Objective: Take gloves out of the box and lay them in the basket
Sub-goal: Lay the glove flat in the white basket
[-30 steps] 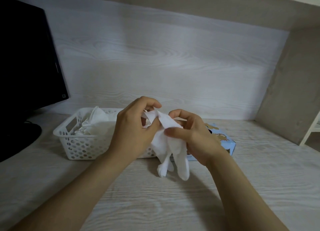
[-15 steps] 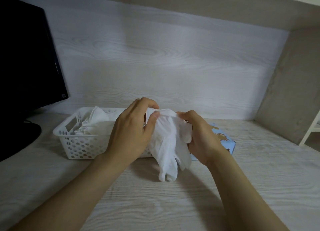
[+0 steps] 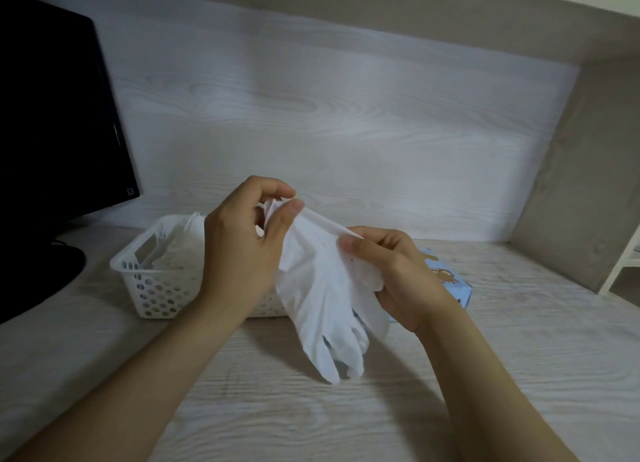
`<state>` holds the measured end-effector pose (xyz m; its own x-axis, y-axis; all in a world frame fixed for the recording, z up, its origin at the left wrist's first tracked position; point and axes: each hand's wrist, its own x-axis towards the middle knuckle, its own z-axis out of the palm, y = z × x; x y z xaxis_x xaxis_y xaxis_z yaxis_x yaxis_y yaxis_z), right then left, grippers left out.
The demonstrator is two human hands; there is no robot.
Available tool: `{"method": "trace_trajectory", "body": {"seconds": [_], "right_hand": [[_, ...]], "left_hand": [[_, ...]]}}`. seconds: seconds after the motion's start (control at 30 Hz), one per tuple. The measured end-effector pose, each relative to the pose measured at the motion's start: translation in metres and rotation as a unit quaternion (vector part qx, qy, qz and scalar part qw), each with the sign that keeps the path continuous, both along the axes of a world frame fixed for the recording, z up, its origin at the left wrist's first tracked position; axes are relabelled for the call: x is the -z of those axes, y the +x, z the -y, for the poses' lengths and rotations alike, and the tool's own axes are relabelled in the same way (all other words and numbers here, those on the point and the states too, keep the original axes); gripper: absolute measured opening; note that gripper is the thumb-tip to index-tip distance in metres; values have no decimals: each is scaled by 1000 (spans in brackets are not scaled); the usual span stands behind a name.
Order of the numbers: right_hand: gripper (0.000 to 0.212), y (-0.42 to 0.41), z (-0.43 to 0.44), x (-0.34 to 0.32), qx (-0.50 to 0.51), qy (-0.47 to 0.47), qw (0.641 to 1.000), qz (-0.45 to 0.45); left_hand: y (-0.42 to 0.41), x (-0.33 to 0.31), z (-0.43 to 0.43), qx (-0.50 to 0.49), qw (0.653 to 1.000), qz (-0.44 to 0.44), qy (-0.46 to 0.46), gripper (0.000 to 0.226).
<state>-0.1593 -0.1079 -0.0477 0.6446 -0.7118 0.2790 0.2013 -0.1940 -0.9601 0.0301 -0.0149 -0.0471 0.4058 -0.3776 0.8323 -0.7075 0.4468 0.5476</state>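
Left hand (image 3: 239,253) pinches the cuff edge of a white glove (image 3: 322,305) between thumb and curled fingers. Right hand (image 3: 401,278) pinches the same edge further along, thumb on top. The cuff is stretched taut between the two hands and the glove's fingers hang downward. Whether the tips touch the desk (image 3: 311,409) cannot be told.

The glove is held in front of the right end of the basket (image 3: 152,288), a white perforated one that contains more white gloves (image 3: 180,250). The blue box (image 3: 450,281) lies just right of the basket, largely hidden by the right hand. A dark monitor (image 3: 52,132) stands to the left of and behind the basket.
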Motion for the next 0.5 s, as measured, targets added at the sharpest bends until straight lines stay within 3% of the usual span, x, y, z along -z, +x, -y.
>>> {"method": "trace_trajectory", "body": {"seconds": [0.17,0.27,0.4,0.5], "right_hand": [[32,6,-2,4,48,-44,996,-62],[41,16,-7,0,153,-96,982,-54],[38,41,-16,-7,361,-267,889,-87],[35,58,-21,-11,425,-345,831,-100]], "left_hand": [[17,-6,-2,-33,999,-8,23,14],[22,-12,-4,8,999,-31,40,8],[28,-20,-7,128,979,-143,69,4],[31,-24,-7,220,932,-279,75,2]]}}
